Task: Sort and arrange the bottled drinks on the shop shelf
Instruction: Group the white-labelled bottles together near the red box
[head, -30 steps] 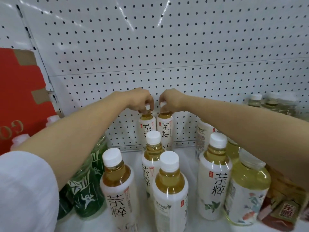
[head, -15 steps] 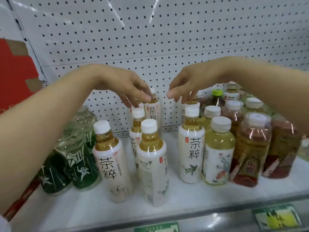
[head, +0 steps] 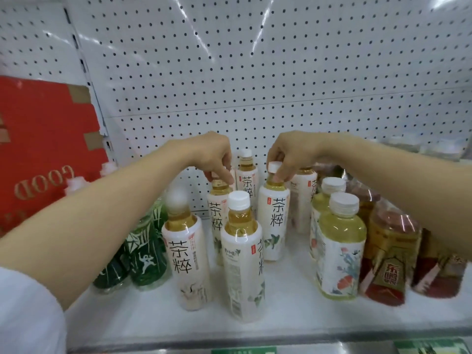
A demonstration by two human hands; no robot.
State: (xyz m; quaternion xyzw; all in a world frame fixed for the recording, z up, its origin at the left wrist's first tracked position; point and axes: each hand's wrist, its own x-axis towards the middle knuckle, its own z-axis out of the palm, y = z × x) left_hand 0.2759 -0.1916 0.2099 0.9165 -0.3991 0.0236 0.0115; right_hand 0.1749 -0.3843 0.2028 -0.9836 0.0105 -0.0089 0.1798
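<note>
Overhead, a white shelf (head: 293, 315) backed by pegboard (head: 255, 72) carries six white-labelled tea bottles, two floral ones and green ones leftward. The left hand (head: 212, 159) pinches a tea bottle (head: 217, 213) by its cap; the right hand (head: 291, 154) pinches another tea bottle (head: 273, 221).

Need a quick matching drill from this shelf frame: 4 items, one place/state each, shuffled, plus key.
Items:
1. left hand
2. right hand
3. green bottles
4. red carton

Places/states:
A. leaning at the far left of the shelf
B. pinching the cap of a white-label tea bottle, right of centre
C. fingers on the top of a tea bottle in the left cluster
D. standing under the left forearm

Pairs: 1-C, 2-B, 3-D, 4-A
</note>
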